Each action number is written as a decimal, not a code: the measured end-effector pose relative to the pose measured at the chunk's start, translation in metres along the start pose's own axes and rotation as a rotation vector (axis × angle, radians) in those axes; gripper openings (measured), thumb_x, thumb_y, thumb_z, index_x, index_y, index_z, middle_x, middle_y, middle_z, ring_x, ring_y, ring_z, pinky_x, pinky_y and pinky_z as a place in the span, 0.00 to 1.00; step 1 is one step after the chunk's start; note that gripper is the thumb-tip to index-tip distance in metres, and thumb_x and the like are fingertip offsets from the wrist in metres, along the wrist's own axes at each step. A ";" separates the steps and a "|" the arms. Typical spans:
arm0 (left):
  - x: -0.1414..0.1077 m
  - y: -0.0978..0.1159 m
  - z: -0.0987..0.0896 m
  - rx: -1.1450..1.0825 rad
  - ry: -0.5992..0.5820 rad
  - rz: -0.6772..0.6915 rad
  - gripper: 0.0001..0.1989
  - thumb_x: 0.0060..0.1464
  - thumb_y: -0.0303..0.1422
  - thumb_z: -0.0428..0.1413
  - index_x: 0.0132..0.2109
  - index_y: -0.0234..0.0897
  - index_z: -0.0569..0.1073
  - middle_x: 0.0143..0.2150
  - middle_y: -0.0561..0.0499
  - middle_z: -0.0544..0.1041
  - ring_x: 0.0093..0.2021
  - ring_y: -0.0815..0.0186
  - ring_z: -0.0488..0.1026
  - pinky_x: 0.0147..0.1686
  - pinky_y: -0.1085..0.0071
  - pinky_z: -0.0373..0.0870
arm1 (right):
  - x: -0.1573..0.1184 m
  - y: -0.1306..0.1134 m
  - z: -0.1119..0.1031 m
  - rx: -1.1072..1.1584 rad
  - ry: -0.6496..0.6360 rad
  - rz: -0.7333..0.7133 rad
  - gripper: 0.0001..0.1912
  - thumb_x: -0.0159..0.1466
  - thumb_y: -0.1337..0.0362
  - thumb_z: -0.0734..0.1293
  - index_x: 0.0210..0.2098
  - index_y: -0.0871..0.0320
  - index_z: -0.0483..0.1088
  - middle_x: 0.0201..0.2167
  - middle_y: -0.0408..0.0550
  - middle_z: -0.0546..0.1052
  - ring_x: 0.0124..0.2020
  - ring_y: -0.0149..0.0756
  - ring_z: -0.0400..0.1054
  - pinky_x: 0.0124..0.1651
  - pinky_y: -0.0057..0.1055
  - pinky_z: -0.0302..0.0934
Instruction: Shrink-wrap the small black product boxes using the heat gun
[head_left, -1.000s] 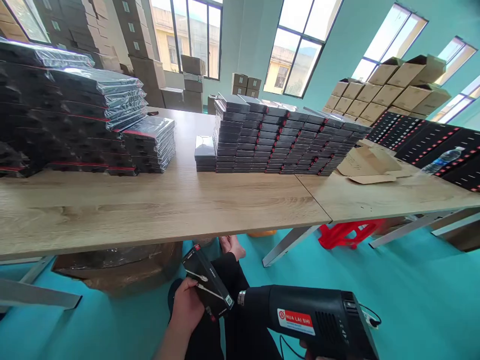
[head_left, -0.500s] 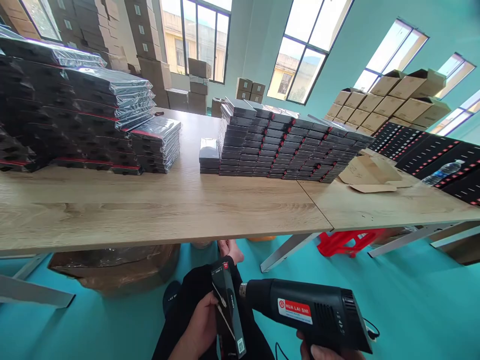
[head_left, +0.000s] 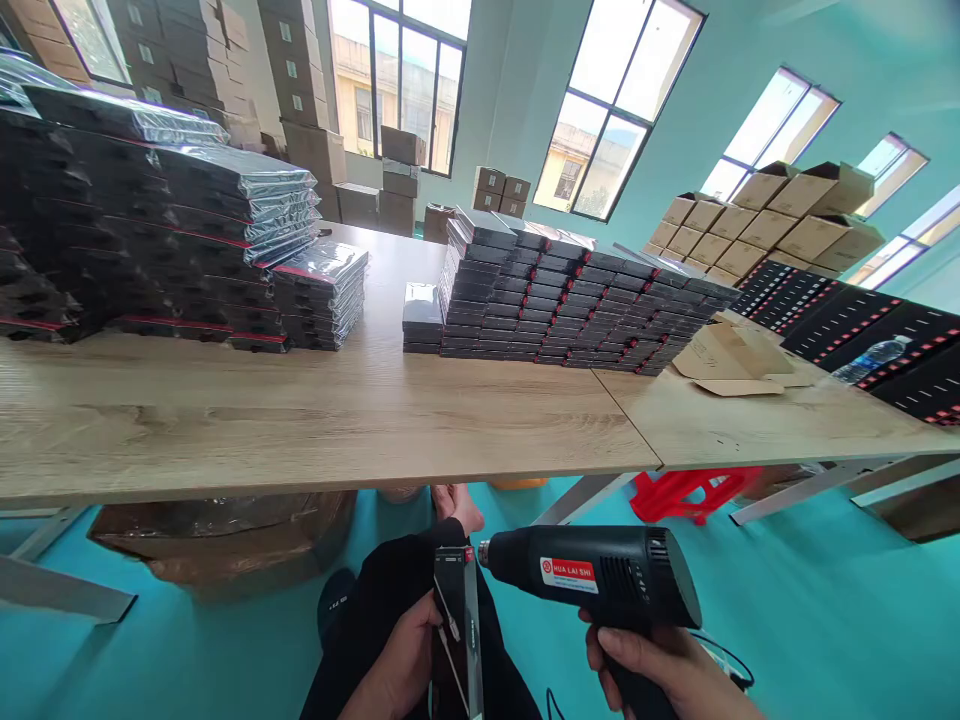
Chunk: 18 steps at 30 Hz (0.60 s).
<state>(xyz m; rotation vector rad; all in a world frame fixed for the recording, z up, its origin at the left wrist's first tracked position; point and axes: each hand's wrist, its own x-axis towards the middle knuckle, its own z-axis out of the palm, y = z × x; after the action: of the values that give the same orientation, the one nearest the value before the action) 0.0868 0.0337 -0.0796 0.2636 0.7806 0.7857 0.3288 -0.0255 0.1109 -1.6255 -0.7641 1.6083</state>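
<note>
My left hand (head_left: 409, 645) is closed on the left side of a long dark box (head_left: 455, 630), held upright over my lap. A pale cable is pictured on the box's front, and its narrow glossy side shows on the right. My right hand (head_left: 637, 660) is wrapped round the handle of a black heat gun (head_left: 592, 575) with a red and white label. The heat gun's metal nozzle (head_left: 484, 553) points left at the box's top right edge, close to it. I cannot tell whether film covers the box.
Above my lap runs a wooden table (head_left: 337, 420). On it stand stacked dark boxes (head_left: 555, 300), film-wrapped packs (head_left: 225, 220) at left, and flattened cardboard (head_left: 735, 355) at right. A red stool (head_left: 694, 492) and a big brown carton (head_left: 225, 545) are underneath.
The heat gun has moved slightly up and left, its nozzle now by the box's top edge. The box has turned, so its side faces more to the right, and stands straighter.
</note>
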 end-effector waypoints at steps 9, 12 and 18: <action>0.002 0.001 -0.002 -0.020 0.016 0.000 0.04 0.43 0.25 0.54 0.27 0.37 0.73 0.23 0.53 0.72 0.25 0.64 0.70 0.30 0.68 0.66 | 0.007 -0.031 0.014 -0.281 -0.169 -0.037 0.16 0.56 0.51 0.69 0.31 0.60 0.73 0.24 0.45 0.74 0.25 0.36 0.66 0.30 0.33 0.60; 0.003 0.003 -0.004 -0.060 0.000 0.020 0.04 0.43 0.24 0.55 0.27 0.37 0.73 0.23 0.53 0.72 0.26 0.63 0.71 0.31 0.68 0.67 | -0.007 -0.036 0.011 -0.524 -0.207 0.095 0.06 0.51 0.61 0.68 0.22 0.57 0.71 0.18 0.42 0.70 0.23 0.34 0.61 0.29 0.33 0.53; 0.009 0.006 -0.007 -0.115 0.019 0.045 0.06 0.40 0.24 0.54 0.28 0.37 0.73 0.23 0.52 0.74 0.25 0.61 0.73 0.30 0.65 0.68 | -0.011 -0.024 0.009 -0.438 -0.186 0.095 0.11 0.53 0.55 0.68 0.22 0.55 0.70 0.21 0.44 0.70 0.26 0.37 0.61 0.31 0.35 0.57</action>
<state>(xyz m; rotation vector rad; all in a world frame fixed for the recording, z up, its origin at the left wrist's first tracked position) 0.0823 0.0439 -0.0860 0.1711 0.7466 0.8733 0.3208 -0.0202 0.1367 -1.8500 -1.2201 1.7639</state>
